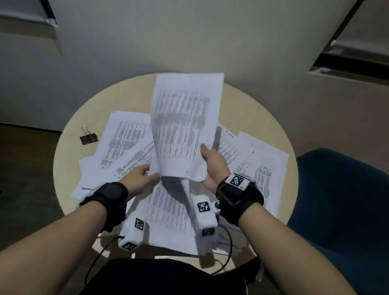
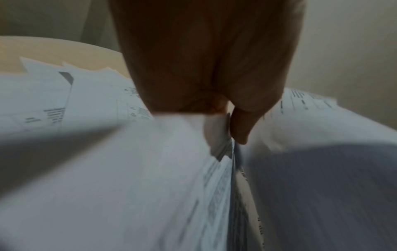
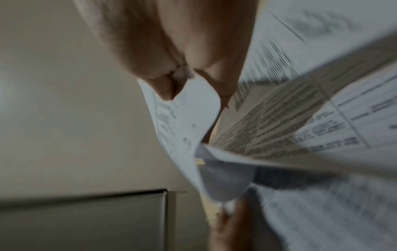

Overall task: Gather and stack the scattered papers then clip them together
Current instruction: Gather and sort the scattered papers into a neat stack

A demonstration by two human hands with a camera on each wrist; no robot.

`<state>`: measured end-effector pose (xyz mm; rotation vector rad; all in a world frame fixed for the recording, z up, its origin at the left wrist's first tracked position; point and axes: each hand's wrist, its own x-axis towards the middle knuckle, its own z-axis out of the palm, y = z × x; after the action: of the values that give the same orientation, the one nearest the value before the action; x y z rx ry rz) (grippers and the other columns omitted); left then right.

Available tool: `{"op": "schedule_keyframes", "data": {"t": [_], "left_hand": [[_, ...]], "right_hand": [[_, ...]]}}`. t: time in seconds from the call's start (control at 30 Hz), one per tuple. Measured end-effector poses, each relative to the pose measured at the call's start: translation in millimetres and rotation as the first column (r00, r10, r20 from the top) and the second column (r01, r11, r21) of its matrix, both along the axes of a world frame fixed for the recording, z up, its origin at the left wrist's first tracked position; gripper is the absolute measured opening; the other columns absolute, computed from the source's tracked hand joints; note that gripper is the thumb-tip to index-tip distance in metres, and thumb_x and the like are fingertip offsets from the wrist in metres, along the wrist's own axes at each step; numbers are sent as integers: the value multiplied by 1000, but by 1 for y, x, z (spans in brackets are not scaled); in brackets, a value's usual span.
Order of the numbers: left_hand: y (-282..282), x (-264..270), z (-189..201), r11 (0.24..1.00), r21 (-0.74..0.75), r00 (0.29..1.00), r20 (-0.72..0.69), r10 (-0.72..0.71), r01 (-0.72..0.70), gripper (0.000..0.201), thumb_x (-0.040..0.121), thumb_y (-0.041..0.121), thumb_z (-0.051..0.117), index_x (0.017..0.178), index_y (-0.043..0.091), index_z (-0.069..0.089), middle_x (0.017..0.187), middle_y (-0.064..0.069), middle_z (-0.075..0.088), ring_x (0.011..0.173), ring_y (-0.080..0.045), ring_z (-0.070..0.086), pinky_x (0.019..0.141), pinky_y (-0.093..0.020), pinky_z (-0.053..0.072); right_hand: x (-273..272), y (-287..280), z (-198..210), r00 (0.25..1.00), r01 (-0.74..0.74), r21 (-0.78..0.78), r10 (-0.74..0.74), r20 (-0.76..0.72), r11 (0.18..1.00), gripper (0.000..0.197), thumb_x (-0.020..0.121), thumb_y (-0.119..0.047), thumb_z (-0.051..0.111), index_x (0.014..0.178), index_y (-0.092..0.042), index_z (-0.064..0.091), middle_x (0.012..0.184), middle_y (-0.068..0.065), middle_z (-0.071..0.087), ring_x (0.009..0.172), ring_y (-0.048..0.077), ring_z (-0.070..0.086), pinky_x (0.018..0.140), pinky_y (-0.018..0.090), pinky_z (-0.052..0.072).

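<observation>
The right hand held a small lifted sheaf of papers by its lower right edge, thumb laid on the printed face and fingers curled behind it, so the grip was closed on the paper; the right wrist view showed the thumb and a fingertip pinching the sheet's edge. The left hand reached to the sheaf's lower left corner, and in the left wrist view its thumb pressed a paper edge against fingers hidden beneath, a pinching grip, though the blur left it unclear how many sheets it took. The lifted sheaf stood nearly upright above the middle of the round worktop, its bottom corner curling and its top leaning away from the person. It carried dense columns of printed text, smeared by motion. Beneath and around it the scattered papers lay overlapping at odd angles across the worktop, fanning to both sides and toward the near edge. A black binder clip with silver handles sat on bare worktop just left of the spread, apart from both hands. A teal chair stood to the right.
</observation>
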<state>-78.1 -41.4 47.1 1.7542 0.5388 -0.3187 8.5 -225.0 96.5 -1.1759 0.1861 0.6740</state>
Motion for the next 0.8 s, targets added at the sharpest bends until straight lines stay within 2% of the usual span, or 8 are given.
{"op": "schedule_keyframes", "data": {"t": [0.13,0.33,0.4,0.47,0.57,0.63,0.73,0.8], "left_hand": [[11,-5,-12,998,0,996,-60,60,-60,16,88,1,45,83,7,59,68,-10,48,64,-19,42,62,-28,38],[26,-7,-25,985,-81,976,-167,139,-154,31,93,34,59,75,10,55,72,-9,48,61,-17,54,75,-34,50],[30,-2,-38,984,-69,969,-200,146,-162,55,76,64,65,86,10,62,83,-7,58,77,-21,57,89,-40,51],[28,2,-40,982,-49,964,-205,171,-185,61,76,66,63,89,6,62,69,-3,51,64,-20,48,66,-30,45],[17,5,-37,993,10,975,-186,120,-120,45,79,52,69,92,11,58,85,-4,61,72,-21,55,68,-30,43],[13,7,-37,999,17,980,-196,46,-43,43,76,35,79,105,15,54,114,-5,63,101,-25,62,88,-35,49],[8,14,-42,998,57,981,-196,-3,14,89,61,27,88,133,8,40,131,-6,56,119,-27,55,103,-41,44],[2,19,-43,992,117,986,-166,-31,51,77,66,14,85,130,4,42,131,-5,56,116,-25,56,103,-37,43]], "right_hand": [[14,8,-9,954,74,287,17,-299,955,44,105,-32,29,140,-6,35,146,19,43,130,40,46,108,56,36],[23,8,-39,934,14,20,-6,-357,1000,48,104,-26,36,149,-19,21,151,17,37,121,45,53,91,58,49],[21,1,-42,973,-41,-124,12,-229,991,11,103,-21,40,108,-18,49,91,6,68,80,28,65,80,37,50],[24,-8,-47,996,-83,-367,63,-64,927,28,100,-14,44,72,-15,37,44,-4,41,45,16,41,62,25,41],[34,-33,-57,997,-41,-481,68,39,876,16,92,-8,49,88,6,55,87,20,70,81,39,66,86,46,53],[40,-52,-64,999,53,-414,-49,21,909,28,93,-4,48,119,-5,58,118,22,65,103,39,64,96,55,48],[40,-79,-69,995,97,-222,-103,-17,970,42,97,0,44,137,-13,45,128,15,61,112,34,61,99,54,46],[36,-92,-73,1000,19,-331,-14,16,943,34,97,-2,46,130,-7,51,124,18,63,112,36,61,101,52,46]]}}
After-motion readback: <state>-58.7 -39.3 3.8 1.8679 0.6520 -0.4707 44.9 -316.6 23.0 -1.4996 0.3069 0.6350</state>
